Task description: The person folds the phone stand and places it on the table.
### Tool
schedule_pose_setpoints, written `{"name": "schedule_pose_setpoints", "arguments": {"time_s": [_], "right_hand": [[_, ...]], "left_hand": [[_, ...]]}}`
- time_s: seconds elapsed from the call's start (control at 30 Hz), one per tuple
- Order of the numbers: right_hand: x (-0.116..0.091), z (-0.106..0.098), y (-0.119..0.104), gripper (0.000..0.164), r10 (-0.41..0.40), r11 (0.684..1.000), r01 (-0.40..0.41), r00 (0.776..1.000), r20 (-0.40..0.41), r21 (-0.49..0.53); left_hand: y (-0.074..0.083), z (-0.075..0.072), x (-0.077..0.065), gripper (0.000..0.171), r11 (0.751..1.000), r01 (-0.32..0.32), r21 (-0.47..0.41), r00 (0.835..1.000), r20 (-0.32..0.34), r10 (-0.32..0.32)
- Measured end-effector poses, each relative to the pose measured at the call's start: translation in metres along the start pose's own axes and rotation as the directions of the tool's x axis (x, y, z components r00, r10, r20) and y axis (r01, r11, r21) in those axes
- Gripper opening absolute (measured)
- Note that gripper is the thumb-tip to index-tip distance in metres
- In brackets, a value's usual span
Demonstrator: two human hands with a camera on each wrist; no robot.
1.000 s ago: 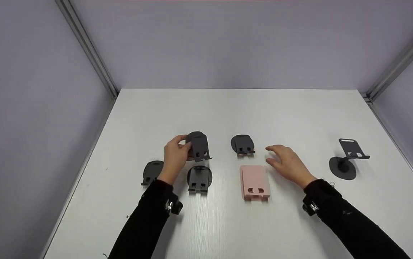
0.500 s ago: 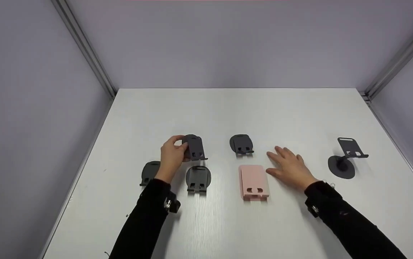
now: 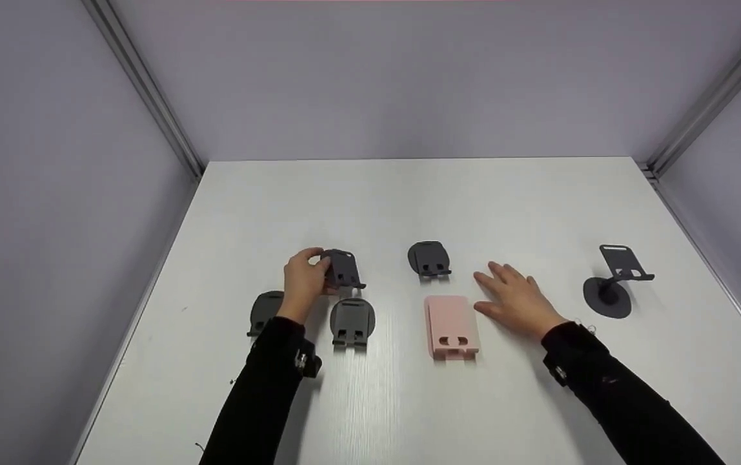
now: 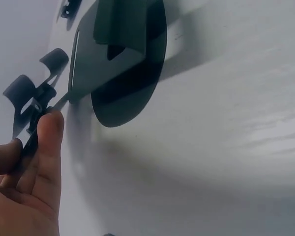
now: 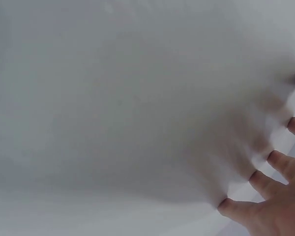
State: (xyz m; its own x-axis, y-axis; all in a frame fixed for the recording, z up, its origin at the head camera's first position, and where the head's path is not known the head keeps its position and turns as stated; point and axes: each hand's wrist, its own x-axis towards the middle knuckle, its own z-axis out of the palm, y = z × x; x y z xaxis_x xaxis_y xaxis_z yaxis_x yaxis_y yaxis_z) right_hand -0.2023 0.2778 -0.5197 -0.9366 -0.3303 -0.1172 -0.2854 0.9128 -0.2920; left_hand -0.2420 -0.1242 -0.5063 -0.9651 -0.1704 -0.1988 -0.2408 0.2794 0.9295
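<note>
In the head view my left hand (image 3: 303, 283) grips a folded dark grey phone stand (image 3: 345, 268) by its left edge, thumb and fingers on either side. The left wrist view shows this stand's two-pronged lip beyond my fingertips (image 4: 50, 130). Just nearer than it lies another dark phone stand (image 3: 352, 318). A third dark stand (image 3: 264, 313) is partly covered by my left wrist. My right hand (image 3: 517, 300) rests on the table, fingers spread, holding nothing, just right of a folded pink phone stand (image 3: 453, 320).
A folded dark stand (image 3: 429, 258) lies beyond the pink one. At the far right an unfolded dark stand (image 3: 609, 297) stands on its round base, its plate raised. The white table (image 3: 370, 200) meets grey panels at the back and both sides.
My left hand has moved slightly left and toward me, bringing its stand down near the table. My right hand's fingers have spread and come down onto the table.
</note>
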Motion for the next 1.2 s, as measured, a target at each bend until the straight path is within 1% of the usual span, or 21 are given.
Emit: {"name": "schedule_pose_setpoints", "arguments": {"time_s": [0.13,0.3,0.43,0.5,0.67,0.73,0.9,1.03,1.13,1.2], "right_hand": [[-0.001,0.002,0.000,0.067,-0.017,1.000,0.017,1.000,-0.009,-0.006],[0.000,0.004,0.001,0.065,-0.040,0.999,0.040,0.999,-0.027,-0.013],[0.000,0.004,0.001,0.065,-0.043,0.999,0.043,0.999,-0.022,-0.008],[0.000,0.003,0.000,0.066,-0.040,0.999,0.040,0.999,-0.020,-0.005],[0.001,0.004,0.000,0.066,-0.034,0.999,0.034,0.999,-0.012,-0.013],[0.002,0.005,0.000,0.066,-0.032,0.999,0.031,0.999,-0.008,-0.018],[0.004,0.004,0.000,0.065,-0.032,0.999,0.032,0.999,-0.007,-0.023],[0.003,0.004,0.001,0.065,-0.040,0.999,0.040,0.999,-0.013,-0.026],[0.001,0.003,0.002,0.065,-0.043,0.999,0.043,0.999,-0.016,-0.018],[0.001,0.003,0.003,0.064,-0.042,0.999,0.042,0.999,-0.014,-0.011]], "left_hand": [[-0.002,-0.001,0.000,0.041,1.000,0.008,-0.011,1.000,-0.030,-0.008],[-0.004,-0.001,-0.002,0.037,1.000,-0.002,-0.019,0.999,-0.054,0.001],[-0.004,0.000,-0.005,0.035,0.999,-0.022,0.044,0.998,-0.063,0.025],[-0.002,0.000,-0.006,0.035,0.995,-0.036,0.091,0.997,-0.063,0.042],[0.003,0.002,-0.011,0.035,0.975,-0.073,0.212,0.993,-0.072,0.090],[0.006,0.003,-0.012,0.035,0.964,-0.078,0.256,0.993,-0.067,0.099],[0.010,0.006,-0.017,0.034,0.945,-0.086,0.316,0.994,-0.035,0.103],[0.012,0.007,-0.019,0.035,0.939,-0.105,0.329,0.993,-0.020,0.118],[0.015,0.008,-0.025,0.036,0.937,-0.131,0.325,0.991,0.007,0.136],[0.018,0.009,-0.028,0.036,0.924,-0.149,0.351,0.988,0.022,0.151]]}}
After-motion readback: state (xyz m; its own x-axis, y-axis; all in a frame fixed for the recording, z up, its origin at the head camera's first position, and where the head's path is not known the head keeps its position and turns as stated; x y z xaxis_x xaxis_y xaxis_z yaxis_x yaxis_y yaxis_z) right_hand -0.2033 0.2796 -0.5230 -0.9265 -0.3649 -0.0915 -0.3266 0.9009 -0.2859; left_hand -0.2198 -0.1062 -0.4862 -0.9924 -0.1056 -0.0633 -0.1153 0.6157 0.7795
